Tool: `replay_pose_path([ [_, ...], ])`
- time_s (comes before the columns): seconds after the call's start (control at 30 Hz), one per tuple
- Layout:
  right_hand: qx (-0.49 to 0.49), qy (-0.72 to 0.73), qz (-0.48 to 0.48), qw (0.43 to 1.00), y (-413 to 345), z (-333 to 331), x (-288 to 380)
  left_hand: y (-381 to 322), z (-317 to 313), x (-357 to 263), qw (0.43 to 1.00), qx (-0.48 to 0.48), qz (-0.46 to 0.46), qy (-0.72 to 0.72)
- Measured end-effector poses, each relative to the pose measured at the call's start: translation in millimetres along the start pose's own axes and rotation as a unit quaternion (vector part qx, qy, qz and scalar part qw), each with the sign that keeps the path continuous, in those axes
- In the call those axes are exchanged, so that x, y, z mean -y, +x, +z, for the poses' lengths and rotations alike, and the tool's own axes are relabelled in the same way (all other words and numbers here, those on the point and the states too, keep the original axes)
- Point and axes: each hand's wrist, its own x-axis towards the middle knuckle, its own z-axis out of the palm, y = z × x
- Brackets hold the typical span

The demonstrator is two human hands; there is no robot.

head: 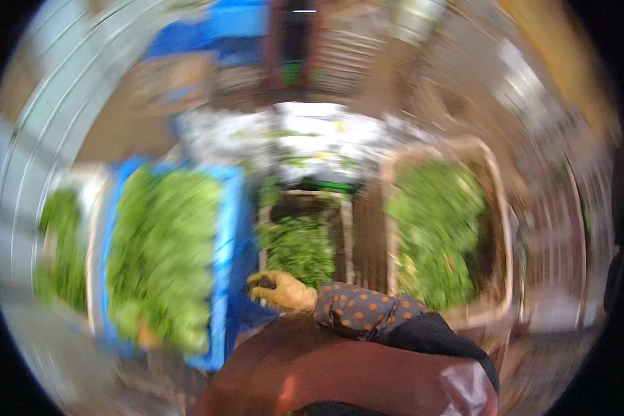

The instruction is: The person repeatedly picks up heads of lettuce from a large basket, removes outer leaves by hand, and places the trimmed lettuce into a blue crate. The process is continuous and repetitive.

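Note:
My right hand (282,292), in a yellowish glove below a dark sleeve with orange dots, is above the near end of the middle crate (347,239) of leafy greens (301,249). Its fingers curl around a dark patch; whether that is a held thing is unclear. My left hand (148,334) is a blurred orange-tan shape at the near edge of the greens (164,249) in the blue crate (228,229). Its fingers and anything in them cannot be made out.
At the right stands a pale pinkish crate (505,249) of greens (437,234). More greens (65,249) lie in a whitish container (96,197) at the far left. White plastic sheeting (312,122) with leaf bits lies beyond the middle crate. A cardboard-like brown surface (125,125) is behind the blue crate.

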Motion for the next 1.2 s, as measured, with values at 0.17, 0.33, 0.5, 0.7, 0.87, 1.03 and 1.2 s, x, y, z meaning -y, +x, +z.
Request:
replay_pose_path([
  [0.17,-0.485,-0.250,-0.154,0.824,-144,-231,-100,-26,34,-82,0.992,-0.027,0.126,-0.020],
  [0.33,-0.720,-0.282,0.202,0.601,-345,-437,-133,-67,71,-160,0.981,0.053,0.184,-0.024],
  [0.5,-0.721,-0.372,0.171,0.560,-381,-533,-197,-106,94,-198,0.972,0.152,0.174,-0.038],
  [0.7,-0.773,-0.245,0.060,0.582,-342,-490,-211,-138,111,-217,0.930,0.313,0.164,-0.099],
  [0.87,-0.868,-0.037,-0.006,0.496,-337,-392,-231,-263,144,-327,0.820,0.542,0.117,-0.143],
  [1.03,-0.816,0.199,-0.361,0.406,-356,-333,-216,-295,160,-354,0.693,0.657,0.202,-0.216],
  [1.2,-0.676,0.187,-0.337,0.628,-380,-239,-149,-317,169,-415,0.585,0.684,0.293,-0.322],
])
